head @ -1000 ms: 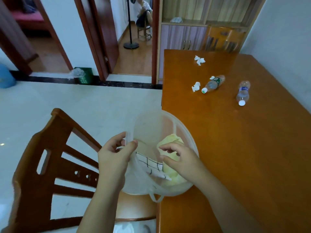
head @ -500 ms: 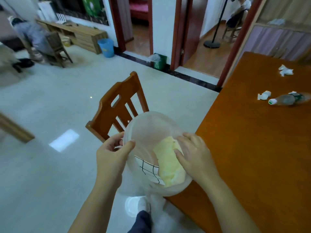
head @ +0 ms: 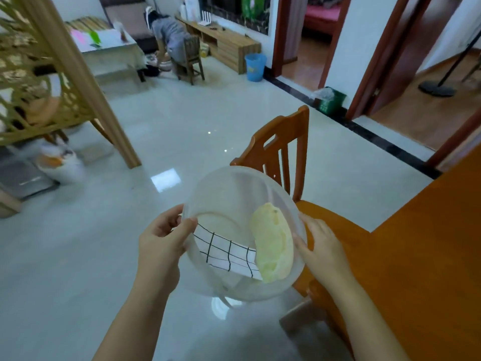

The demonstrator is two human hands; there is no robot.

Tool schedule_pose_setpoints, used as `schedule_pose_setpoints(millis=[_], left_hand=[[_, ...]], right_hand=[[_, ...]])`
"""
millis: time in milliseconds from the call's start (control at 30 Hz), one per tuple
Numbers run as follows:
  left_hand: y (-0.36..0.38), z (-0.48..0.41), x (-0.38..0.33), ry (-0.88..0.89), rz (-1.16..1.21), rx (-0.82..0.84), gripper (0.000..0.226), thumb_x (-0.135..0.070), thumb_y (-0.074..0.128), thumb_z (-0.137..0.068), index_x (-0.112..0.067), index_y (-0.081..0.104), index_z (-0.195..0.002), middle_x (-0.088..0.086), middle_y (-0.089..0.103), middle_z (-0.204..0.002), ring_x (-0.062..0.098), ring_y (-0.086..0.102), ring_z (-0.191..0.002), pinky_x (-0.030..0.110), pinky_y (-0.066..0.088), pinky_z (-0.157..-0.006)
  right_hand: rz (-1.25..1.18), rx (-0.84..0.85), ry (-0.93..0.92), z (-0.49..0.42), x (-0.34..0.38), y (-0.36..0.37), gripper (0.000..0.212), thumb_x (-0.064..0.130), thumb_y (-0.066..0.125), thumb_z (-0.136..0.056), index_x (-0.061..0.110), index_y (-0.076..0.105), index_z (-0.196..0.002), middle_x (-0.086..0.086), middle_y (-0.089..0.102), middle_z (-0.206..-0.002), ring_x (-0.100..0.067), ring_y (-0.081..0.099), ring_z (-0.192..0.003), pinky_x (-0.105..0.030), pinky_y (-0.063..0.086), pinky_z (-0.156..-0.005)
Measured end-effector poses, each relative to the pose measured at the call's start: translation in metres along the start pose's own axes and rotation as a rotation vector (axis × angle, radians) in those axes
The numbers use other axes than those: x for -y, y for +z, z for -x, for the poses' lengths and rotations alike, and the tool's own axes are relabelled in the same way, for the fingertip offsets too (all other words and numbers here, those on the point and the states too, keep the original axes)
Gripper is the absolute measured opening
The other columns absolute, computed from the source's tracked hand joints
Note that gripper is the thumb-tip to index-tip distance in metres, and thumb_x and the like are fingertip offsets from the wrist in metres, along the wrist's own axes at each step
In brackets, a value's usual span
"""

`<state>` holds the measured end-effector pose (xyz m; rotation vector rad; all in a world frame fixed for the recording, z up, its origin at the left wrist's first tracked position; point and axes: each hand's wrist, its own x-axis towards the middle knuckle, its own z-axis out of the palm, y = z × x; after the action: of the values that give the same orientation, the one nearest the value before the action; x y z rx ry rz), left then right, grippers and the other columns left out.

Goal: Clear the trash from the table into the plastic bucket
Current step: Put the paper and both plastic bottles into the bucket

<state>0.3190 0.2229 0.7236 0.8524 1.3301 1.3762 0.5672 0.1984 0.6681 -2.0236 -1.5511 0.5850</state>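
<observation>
Fingers (head: 187,225) of the left hand (head: 162,246) pinch the near rim of the translucent plastic bucket (head: 229,194); right hand (head: 322,246) lies spread, flat against the outer wall. Bucket held tilted, off the table, above the floor. Inside: pale yellow crumpled wad (head: 273,246), soft, oblong; white sheet with black grid lines (head: 226,252), flat. Judged: some trash collected; remainder unknown, since only a bare strip of glossy orange-brown table (head: 429,256) shows. Beyond: slatted wooden chair (head: 276,152), blue wastebasket (head: 255,66).
</observation>
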Motion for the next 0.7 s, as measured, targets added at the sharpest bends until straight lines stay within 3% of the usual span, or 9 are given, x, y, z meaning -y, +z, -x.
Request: schedule_pose_setpoints(millis=[133,300,467,567,700], left_hand=[[-0.048,-0.020,-0.004,-0.032,0.033,-0.037,0.030,-0.002,0.062,-0.077,-0.029,0.074,-0.074,-0.006,0.062,-0.066,0.008,0.059,-0.060,0.018,0.048,-0.050],[-0.120,-0.059,-0.009,-0.074,0.053,-0.057,0.022,-0.004,0.062,-0.078,-0.021,0.070,-0.088,0.010,0.056,-0.087,0.022,0.050,-0.074,0.027,0.038,-0.058],[-0.192,-0.109,-0.017,-0.121,0.041,-0.047,0.021,-0.006,0.061,-0.079,-0.021,0.068,-0.093,0.013,0.053,-0.095,0.025,0.049,-0.080,0.030,0.040,-0.063],[-0.227,-0.138,-0.023,-0.124,-0.015,-0.044,0.021,-0.008,0.061,-0.080,-0.023,0.067,-0.093,0.011,0.054,-0.094,0.018,0.052,-0.075,0.025,0.044,-0.060],[-0.256,-0.172,-0.026,-0.099,-0.125,-0.041,0.024,-0.006,0.061,-0.081,-0.019,0.067,-0.100,0.010,0.053,-0.086,0.013,0.052,-0.067,0.023,0.050,-0.057]], right_hand=[[-0.084,0.047,-0.004,-0.004,0.044,0.031,0.049,0.046,0.051,-0.084,0.036,0.037,-0.130,0.006,0.047,-0.136,-0.017,0.046,-0.121,-0.041,0.045,-0.095],[-0.206,0.051,0.002,-0.006,0.107,0.081,0.047,0.030,0.056,-0.086,0.029,0.039,-0.130,0.003,0.049,-0.133,-0.014,0.047,-0.115,-0.038,0.045,-0.093],[-0.242,0.016,-0.013,-0.018,0.167,0.142,0.043,0.019,0.058,-0.086,0.022,0.044,-0.127,-0.001,0.051,-0.128,-0.007,0.046,-0.100,-0.012,0.041,-0.075],[-0.269,0.013,-0.010,-0.031,0.196,0.175,0.042,0.015,0.057,-0.085,0.020,0.047,-0.125,-0.003,0.051,-0.127,-0.011,0.050,-0.095,-0.023,0.045,-0.076],[-0.319,0.023,-0.007,-0.055,0.221,0.205,0.041,0.012,0.057,-0.084,0.021,0.048,-0.123,-0.002,0.053,-0.124,-0.008,0.052,-0.088,-0.026,0.046,-0.073]])
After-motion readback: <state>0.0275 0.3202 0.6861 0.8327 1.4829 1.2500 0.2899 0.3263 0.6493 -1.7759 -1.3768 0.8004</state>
